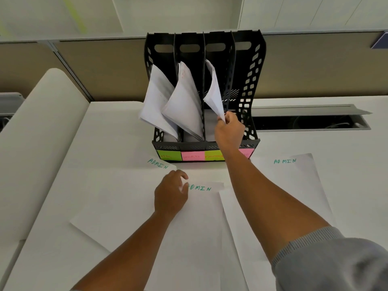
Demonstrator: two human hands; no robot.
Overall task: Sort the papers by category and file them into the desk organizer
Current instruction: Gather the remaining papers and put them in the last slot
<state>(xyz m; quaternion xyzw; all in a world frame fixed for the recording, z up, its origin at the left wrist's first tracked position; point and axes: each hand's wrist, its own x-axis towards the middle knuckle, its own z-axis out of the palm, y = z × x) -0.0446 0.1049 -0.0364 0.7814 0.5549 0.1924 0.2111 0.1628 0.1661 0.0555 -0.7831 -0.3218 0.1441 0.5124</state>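
The right hand [228,128] pinches the floppy white papers [214,91] in the third slot of the black plastic desk organizer [249,85] to tuck them in, while the left hand [171,193], fingers loosely bent, rests on a white "ADMIN" sheet [197,217] on the desk, probably readying it.

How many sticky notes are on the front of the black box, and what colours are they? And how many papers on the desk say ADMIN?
Green sticky notes: 2, one at the left end and one third along
Pink sticky notes: 2, one second along and one at the right end, partly hidden by the right arm
White ADMIN papers on the desk: 3, left, middle, right
Total: 7
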